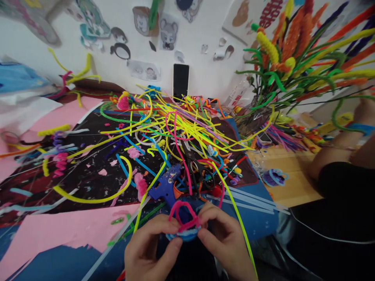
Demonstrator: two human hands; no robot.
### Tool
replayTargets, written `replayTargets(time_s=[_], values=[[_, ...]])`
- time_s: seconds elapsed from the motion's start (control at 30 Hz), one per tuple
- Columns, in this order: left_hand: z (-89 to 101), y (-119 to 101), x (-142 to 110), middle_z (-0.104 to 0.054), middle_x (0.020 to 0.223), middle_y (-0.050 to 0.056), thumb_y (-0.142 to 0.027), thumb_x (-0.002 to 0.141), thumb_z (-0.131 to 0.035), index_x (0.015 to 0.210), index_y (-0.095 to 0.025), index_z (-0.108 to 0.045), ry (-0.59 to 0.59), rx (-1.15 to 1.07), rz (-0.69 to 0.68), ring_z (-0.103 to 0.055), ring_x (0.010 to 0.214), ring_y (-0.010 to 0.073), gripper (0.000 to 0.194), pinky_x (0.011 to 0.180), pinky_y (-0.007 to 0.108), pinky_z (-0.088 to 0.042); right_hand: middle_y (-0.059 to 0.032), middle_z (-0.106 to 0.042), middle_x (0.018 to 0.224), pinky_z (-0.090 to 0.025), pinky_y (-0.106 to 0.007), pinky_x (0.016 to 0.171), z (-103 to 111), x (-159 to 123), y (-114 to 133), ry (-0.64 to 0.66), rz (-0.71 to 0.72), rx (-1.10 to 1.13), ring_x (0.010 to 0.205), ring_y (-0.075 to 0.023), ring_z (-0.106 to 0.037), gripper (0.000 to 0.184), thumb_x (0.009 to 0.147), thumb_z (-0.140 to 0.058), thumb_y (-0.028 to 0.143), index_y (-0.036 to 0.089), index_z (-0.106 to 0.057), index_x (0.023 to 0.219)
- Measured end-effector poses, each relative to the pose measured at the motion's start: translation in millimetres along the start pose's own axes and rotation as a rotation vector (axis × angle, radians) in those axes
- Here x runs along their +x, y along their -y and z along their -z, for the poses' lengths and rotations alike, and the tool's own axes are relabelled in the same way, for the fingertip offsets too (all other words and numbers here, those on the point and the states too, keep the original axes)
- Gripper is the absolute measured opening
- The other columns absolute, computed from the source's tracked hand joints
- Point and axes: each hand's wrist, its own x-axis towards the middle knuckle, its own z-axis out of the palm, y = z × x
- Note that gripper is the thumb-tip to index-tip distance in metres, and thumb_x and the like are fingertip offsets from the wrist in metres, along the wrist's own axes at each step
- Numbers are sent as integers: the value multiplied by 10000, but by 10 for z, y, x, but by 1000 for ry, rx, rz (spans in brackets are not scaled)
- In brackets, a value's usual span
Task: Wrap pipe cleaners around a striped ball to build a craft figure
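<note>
Close to the table's front edge, both hands pinch one small pipe cleaner piece (187, 233). Its base is a light blue coil, and a pink pipe cleaner (184, 205) loops up from it. My left hand (154, 246) grips its left side between thumb and fingers. On the other side, my right hand (221, 234) pinches the pink strand and the blue rim. Just beyond the hands lies a blue glue gun (168, 185) with an orange trigger. Black-handled scissors (197, 168) rest to the right of it.
Yellow pipe cleaners (187, 125) heap across the table's middle. Pink paper (67, 230) covers the front left, and clear glue sticks (249, 201) lie at right. A phone (181, 80) leans on the wall. Another person's arm (336, 148) is at far right, near a pipe cleaner bouquet (293, 50).
</note>
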Motion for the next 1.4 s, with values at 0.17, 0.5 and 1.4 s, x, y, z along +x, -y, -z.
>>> replayTargets(time_s=[0.17,0.5,1.4], values=[[27,7,20,-766,807,12,53,723,-673,934,-237,-716,51,70,-122,-737,775,178,362,726,241,-614,-2,-675,722,-510,-260,629,13,8,109,-43,241,-328,674,-152,-638,113,829,-644,94,207,-645,821],[6,-9,18,-761,836,-3,56,744,-643,941,-227,-697,70,102,-152,-737,818,137,349,791,178,-600,-36,-671,768,-515,-263,636,7,49,109,68,571,-743,705,-157,-611,187,840,-507,21,197,-545,889],[190,-124,199,-648,901,48,2,842,-585,928,-169,-622,373,767,-534,-601,865,177,195,840,262,-477,-32,-642,899,-522,-276,700,13,27,280,329,271,-710,835,-176,-637,111,971,-436,120,207,-504,954]])
